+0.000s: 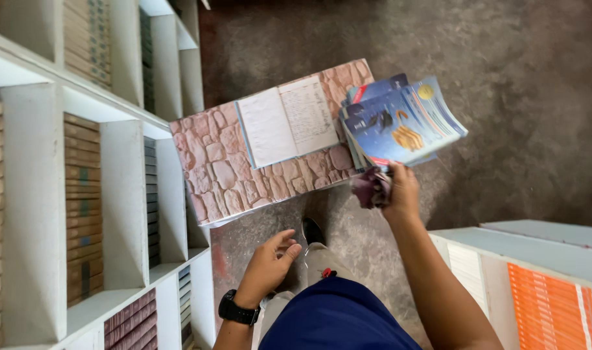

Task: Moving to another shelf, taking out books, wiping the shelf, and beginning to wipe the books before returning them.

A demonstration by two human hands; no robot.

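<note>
Here, right hand grips blue booklets (fanned); left hand empty

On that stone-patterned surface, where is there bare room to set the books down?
The stone-patterned surface is bare left of the open notebook and along its near edge. The right end is crowded: the blue books in the right hand overhang it.
</note>
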